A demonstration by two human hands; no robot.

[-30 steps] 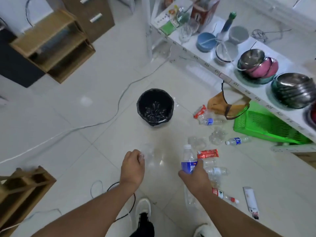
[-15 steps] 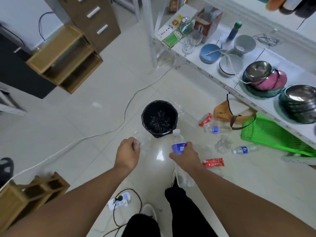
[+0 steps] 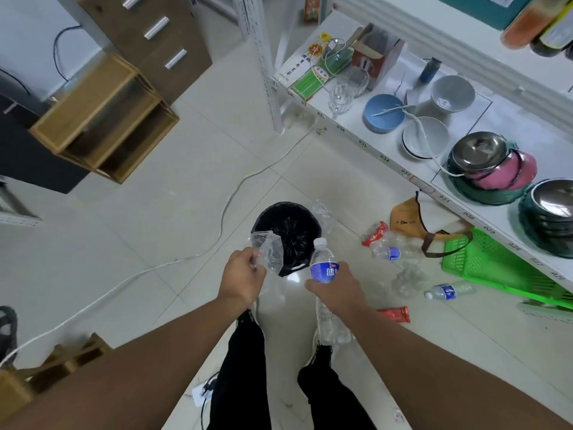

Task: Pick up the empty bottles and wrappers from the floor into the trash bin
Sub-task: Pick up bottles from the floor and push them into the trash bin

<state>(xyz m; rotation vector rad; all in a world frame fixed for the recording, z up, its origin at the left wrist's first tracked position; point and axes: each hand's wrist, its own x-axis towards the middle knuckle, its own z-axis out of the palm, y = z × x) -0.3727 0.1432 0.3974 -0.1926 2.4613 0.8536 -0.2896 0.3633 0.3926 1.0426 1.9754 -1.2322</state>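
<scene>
A black-lined trash bin (image 3: 290,223) stands on the tiled floor just beyond both hands. My left hand (image 3: 241,279) grips a crushed clear plastic bottle (image 3: 269,251) at the bin's near left rim. My right hand (image 3: 336,285) holds an upright bottle with a blue label (image 3: 322,263) close to the bin's near right rim. To the right, litter lies on the floor: a red wrapper (image 3: 396,314), a blue-label bottle (image 3: 448,291), another bottle (image 3: 392,252), a red-labelled crushed bottle (image 3: 373,232) and crumpled clear plastic (image 3: 407,279).
A white shelf (image 3: 384,156) with bowls, glasses and steel basins runs along the right. A green basket (image 3: 499,268) and brown bag (image 3: 409,221) sit beneath it. A white cable (image 3: 223,212) crosses the floor. Wooden cubbies (image 3: 102,119) stand at left; a power strip (image 3: 201,394) lies by my feet.
I have risen and stepped toward the bin. Both hands lifted their bottles off the floor and carried them forward to the bin's near edge.
</scene>
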